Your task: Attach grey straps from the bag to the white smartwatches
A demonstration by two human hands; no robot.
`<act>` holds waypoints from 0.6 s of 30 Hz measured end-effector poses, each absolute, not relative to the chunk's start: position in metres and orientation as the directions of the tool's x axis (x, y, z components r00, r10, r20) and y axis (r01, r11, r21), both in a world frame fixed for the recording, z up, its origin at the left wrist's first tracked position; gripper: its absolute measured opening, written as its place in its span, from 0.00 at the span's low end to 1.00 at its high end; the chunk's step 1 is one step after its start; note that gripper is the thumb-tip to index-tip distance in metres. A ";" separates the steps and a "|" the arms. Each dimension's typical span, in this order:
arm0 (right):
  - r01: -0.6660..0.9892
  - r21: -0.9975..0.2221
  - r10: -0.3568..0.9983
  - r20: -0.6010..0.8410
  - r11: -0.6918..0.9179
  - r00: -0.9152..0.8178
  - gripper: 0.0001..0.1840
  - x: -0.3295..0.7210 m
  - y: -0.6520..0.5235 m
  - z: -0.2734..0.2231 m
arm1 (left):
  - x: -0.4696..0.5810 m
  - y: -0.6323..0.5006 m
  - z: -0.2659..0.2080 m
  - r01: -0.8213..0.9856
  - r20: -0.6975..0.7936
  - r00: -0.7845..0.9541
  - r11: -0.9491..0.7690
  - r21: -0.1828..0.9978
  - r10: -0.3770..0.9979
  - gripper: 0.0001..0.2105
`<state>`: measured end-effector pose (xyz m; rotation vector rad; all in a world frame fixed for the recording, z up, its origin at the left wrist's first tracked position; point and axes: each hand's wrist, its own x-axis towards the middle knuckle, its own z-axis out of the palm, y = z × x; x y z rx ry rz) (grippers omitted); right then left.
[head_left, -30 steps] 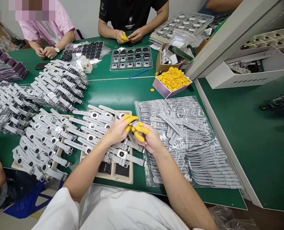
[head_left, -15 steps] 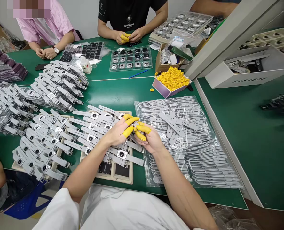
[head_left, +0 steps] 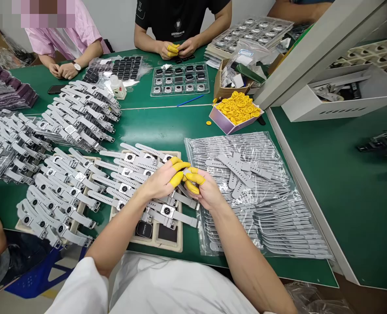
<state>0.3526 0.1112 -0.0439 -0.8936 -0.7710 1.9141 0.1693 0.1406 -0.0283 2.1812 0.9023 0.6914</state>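
Observation:
Both my hands meet over the right edge of a beige tray (head_left: 179, 244), their fingertips in yellow finger cots. My left hand (head_left: 162, 179) pinches a small grey piece that looks like part of a watch strap (head_left: 185, 171). On the same piece, the fingers of my right hand (head_left: 204, 187) are closed from the other side. Fingers cover most of it, so I cannot tell whether a watch case is attached. Smartwatches with grey straps (head_left: 168, 211) lie face down in rows across the tray. Two front compartments show a dark watch face (head_left: 144, 229) and a black insert (head_left: 167, 233).
Bagged grey straps (head_left: 288, 226) lie to the right, several loose straps (head_left: 235, 168) on top. Strapped watches (head_left: 82, 113) are stacked leftward. A box of yellow finger cots (head_left: 228, 124) stands behind. Across the green table, a co-worker's hands (head_left: 177, 49) work near a clear tray (head_left: 180, 90).
My hands stay together at nearly the same spot, with small finger shifts around the grey piece. The whole view has shifted slightly; nothing on the table has visibly moved.

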 end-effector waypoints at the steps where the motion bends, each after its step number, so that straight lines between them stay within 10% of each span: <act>1: -0.439 -0.787 0.885 -0.279 -0.433 -0.373 0.13 0.353 0.111 -0.044 | 0.168 0.141 -0.029 0.395 0.211 0.618 -0.531 0.750 0.757 0.20; 18: -0.097 -0.995 0.983 0.008 -0.010 -0.184 0.19 0.361 0.126 -0.053 | 0.163 0.160 -0.007 0.595 0.401 0.278 -0.484 0.642 0.873 0.23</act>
